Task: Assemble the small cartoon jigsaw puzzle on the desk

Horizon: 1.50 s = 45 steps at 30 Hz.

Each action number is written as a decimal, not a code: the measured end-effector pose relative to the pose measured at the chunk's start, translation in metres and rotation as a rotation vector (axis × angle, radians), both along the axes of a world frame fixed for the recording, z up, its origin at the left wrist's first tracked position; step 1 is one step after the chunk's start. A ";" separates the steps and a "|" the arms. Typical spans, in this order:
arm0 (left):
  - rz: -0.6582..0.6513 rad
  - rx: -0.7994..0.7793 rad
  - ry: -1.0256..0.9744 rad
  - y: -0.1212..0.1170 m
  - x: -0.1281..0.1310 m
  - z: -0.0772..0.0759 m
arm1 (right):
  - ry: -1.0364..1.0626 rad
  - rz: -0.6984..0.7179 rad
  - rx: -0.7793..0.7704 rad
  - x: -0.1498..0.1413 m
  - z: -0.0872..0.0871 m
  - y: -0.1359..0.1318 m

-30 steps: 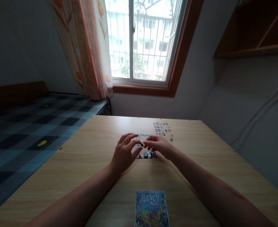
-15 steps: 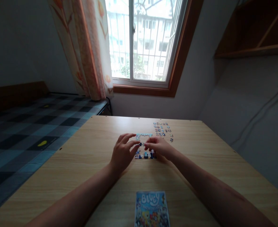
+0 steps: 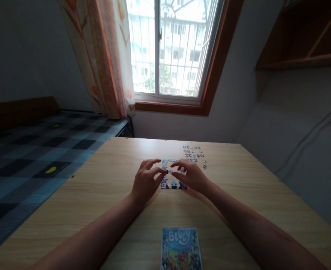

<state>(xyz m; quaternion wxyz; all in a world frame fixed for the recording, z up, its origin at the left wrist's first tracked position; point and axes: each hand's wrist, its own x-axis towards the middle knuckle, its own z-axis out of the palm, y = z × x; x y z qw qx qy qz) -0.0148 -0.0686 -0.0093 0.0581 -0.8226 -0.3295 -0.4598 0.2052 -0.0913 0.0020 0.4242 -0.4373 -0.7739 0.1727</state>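
Note:
Between the thumb and forefinger of my left hand (image 3: 147,175) is a small dark and white puzzle piece (image 3: 169,172), held over the middle of a jigsaw frame. My right hand (image 3: 192,175) is just right of that piece, its thumb and fingers apart and nothing seen between them. Under both hands lies the partly assembled jigsaw puzzle (image 3: 173,185), a rectangular border with bare wood inside. My hands cover parts of its left and right sides.
Loose puzzle pieces (image 3: 192,152) lie in rows behind my right hand. A blue box or card marked "Bluey" (image 3: 181,249) lies near the front of the wooden table (image 3: 112,221). Left of the table is a bed with a checked cover (image 3: 50,150).
My right thumb and fingers have spread apart and come off the puzzle piece. My left hand stays in nearly the same place, still pinching it.

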 end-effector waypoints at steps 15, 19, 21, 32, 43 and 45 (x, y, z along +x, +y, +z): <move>0.021 -0.272 0.068 0.003 -0.001 -0.006 | -0.265 0.141 0.115 0.003 -0.002 0.000; 0.073 -0.315 0.061 0.003 -0.001 -0.008 | -0.286 0.174 0.045 -0.001 -0.006 -0.001; 0.098 -0.326 0.076 0.003 0.000 -0.009 | -0.285 0.168 0.044 -0.003 -0.008 -0.002; 0.150 -0.364 0.141 0.002 0.001 -0.010 | -0.265 0.164 0.050 -0.007 -0.011 -0.008; 0.140 -0.356 0.135 0.003 0.000 -0.012 | -0.298 0.176 0.085 -0.005 -0.008 -0.012; 0.137 -0.353 0.136 0.003 0.000 -0.012 | -0.292 0.171 0.092 -0.005 -0.008 -0.013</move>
